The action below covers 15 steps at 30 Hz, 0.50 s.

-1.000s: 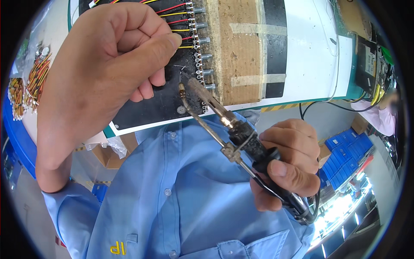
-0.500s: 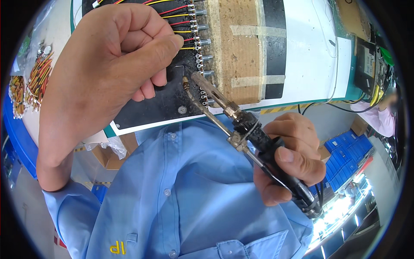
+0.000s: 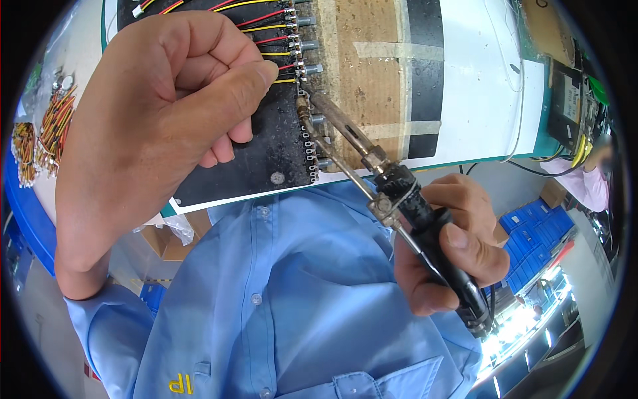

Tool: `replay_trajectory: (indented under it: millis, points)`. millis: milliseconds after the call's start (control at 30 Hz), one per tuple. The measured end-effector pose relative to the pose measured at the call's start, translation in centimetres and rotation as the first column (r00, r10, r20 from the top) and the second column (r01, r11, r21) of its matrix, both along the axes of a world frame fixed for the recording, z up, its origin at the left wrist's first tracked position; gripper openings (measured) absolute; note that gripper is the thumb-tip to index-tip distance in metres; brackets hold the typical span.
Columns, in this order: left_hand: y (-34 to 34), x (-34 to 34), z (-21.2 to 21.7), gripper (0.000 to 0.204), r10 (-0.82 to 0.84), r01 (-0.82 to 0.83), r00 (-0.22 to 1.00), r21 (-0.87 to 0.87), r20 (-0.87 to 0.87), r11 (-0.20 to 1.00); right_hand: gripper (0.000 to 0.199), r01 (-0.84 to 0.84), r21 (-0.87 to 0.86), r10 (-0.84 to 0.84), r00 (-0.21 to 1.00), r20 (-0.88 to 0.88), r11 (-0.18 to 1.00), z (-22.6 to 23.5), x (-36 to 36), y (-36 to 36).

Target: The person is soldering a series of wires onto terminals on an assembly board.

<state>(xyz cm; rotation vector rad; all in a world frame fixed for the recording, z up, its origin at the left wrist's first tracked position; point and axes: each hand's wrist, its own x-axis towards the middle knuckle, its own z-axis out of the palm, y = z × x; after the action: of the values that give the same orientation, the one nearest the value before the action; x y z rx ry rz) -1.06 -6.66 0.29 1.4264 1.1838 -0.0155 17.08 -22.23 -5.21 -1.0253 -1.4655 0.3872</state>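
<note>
My left hand (image 3: 166,106) pinches a red and yellow wire pair (image 3: 286,81) between thumb and forefinger; the wires' ends meet small metal terminals. In my right hand (image 3: 465,246) is a black soldering iron (image 3: 435,249) with a thin solder feed tube (image 3: 342,166) clamped alongside. Its tip and the tube's end are at the terminals just below the held wires; exact contact is hard to tell. Small parts with metal shafts (image 3: 311,68) and lug terminals (image 3: 309,151) line the edge of a black board (image 3: 242,169). Farther up, several parts have red and yellow wires attached.
Brown cardboard (image 3: 372,86), taped down, lies right of the row. Bundled wires (image 3: 56,126) lie at far left beside a blue bin (image 3: 36,223). A dark device (image 3: 563,100) with cables stands at right. Another person's pink sleeve (image 3: 585,186) shows beyond; blue boxes (image 3: 535,233) are stacked lower right.
The iron's tip and feed tube have moved up and closer together, onto the terminals by the held wires. The board and the wires have shifted slightly toward me. My left hand keeps its pinch.
</note>
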Motion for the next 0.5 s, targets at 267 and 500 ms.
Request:
replay_trajectory:
  millis: [267, 500]
  points:
    - [-2.2, 0.2, -0.1, 0.018, 0.045, -0.063, 0.996, 0.232, 0.079, 0.971, 0.051, -0.011, -0.044, 0.010, 1.000, -0.017, 0.999, 0.2, 0.1, 0.0]
    - [-1.3, 0.3, 0.3, 0.018, 0.066, -0.064, 0.998, 0.119, -0.014, 0.991, 0.050, -0.003, -0.102, 0.001, 1.000, -0.025, 0.995, 0.5, 0.1, -0.3]
